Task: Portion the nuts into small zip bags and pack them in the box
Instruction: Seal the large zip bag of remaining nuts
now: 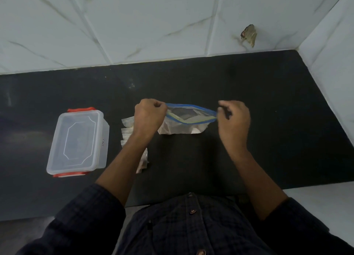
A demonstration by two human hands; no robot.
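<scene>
A large clear zip bag (183,124) with a blue zip strip sits on the black counter (268,105), its mouth held apart. My left hand (148,118) pinches the left end of the strip. My right hand (234,120) pinches the right end. Pale contents show through the bag's lower part. Several small clear bags (128,130) lie in a row under my left forearm, the nearest one (143,161) with brownish contents. A clear plastic box (77,142) with red clips and its lid on stands to the left.
White marble-pattern tiles (134,28) rise behind the counter, and a tiled wall (333,63) closes the right side. A brownish mark (249,35) sits on the back wall. The counter's front edge runs just before my dark checked shirt (191,226).
</scene>
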